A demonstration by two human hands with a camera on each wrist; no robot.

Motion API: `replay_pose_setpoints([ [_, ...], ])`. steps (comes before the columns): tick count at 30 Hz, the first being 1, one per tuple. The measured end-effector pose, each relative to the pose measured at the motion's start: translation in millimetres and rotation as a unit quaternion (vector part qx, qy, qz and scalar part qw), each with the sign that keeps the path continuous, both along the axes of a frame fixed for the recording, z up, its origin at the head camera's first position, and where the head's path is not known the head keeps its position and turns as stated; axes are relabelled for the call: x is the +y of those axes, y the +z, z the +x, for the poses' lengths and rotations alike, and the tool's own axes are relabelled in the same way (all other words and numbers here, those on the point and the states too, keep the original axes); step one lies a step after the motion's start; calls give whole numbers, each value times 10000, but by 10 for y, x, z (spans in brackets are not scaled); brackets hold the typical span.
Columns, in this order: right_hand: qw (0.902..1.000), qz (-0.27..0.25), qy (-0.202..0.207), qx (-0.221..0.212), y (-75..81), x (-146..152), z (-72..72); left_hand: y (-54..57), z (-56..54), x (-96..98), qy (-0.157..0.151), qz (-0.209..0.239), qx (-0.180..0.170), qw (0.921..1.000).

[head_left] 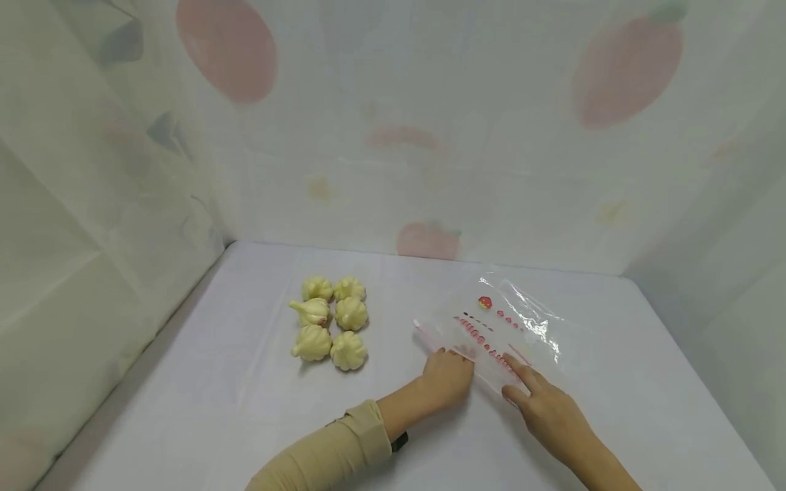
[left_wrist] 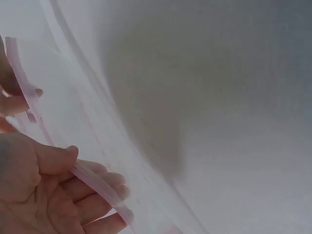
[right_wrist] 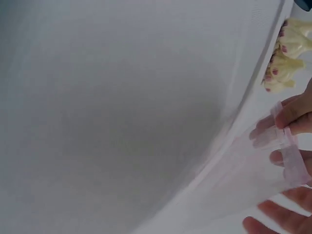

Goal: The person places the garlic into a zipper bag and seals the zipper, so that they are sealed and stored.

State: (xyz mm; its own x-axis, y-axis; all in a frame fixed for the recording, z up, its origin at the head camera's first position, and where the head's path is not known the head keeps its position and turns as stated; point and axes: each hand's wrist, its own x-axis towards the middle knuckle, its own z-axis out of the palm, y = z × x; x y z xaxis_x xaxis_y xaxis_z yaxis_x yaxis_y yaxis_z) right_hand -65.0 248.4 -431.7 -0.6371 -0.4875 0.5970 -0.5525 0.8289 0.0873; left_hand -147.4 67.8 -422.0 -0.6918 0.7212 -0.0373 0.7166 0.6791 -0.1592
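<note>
A clear plastic zip bag (head_left: pixel 485 327) with a pink zip edge and red printing lies aslant on the table at right of centre. My left hand (head_left: pixel 449 376) grips its pink edge, thumb on the near side and fingertips showing through the film in the left wrist view. Close to its right, my right hand (head_left: pixel 548 412) holds the same edge between thumb and forefinger, its other fingers spread in the right wrist view. Several pale garlic bulbs (head_left: pixel 348 350) stand in two columns left of the hands, touching neither hand.
A white cloth covers the table (head_left: pixel 202 409). Pale curtains with fruit prints (head_left: pixel 430 191) rise behind it and along both sides. A dark band (head_left: pixel 400 442) sits on my left wrist, below a tan sleeve (head_left: pixel 331 450).
</note>
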Motion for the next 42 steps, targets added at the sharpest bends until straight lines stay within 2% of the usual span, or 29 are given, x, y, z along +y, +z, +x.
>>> replay_pose_setpoints([
  [2,9996,-25,-249,-113,8,-17,34,19,1,-9,101,117,-12,9999],
  [5,9936,-153,-737,-840,46,-60,113,54,2,-23,185,202,-95,9996],
  [9,9696,-270,-1352,-2022,123,-121,201,84,-8,-39,144,283,-144,9994],
  [11,9613,-419,-1544,-2243,164,-138,214,89,-19,-46,140,294,-240,9992],
  [15,9620,-883,-1718,-1930,238,-117,194,83,-33,-61,176,184,-382,9989],
  [18,9629,-1153,-1777,-1669,283,-82,168,74,-8,-66,132,-31,-297,9995],
  [21,9633,-1231,-1798,-1564,302,-59,138,58,43,-58,10,-215,-203,9996],
  [27,9731,-1359,-1533,-1058,277,-64,69,17,142,-34,-167,-551,-236,9981],
  [34,9765,-1462,-1421,-701,265,-63,26,-20,161,-46,-263,-502,-192,9982],
  [38,9733,-1693,-1398,-664,209,-59,10,-35,156,-54,-348,-568,-90,9977],
  [42,9615,-2097,-1484,-975,136,-60,-7,-21,120,-46,-246,-466,-181,9984],
])
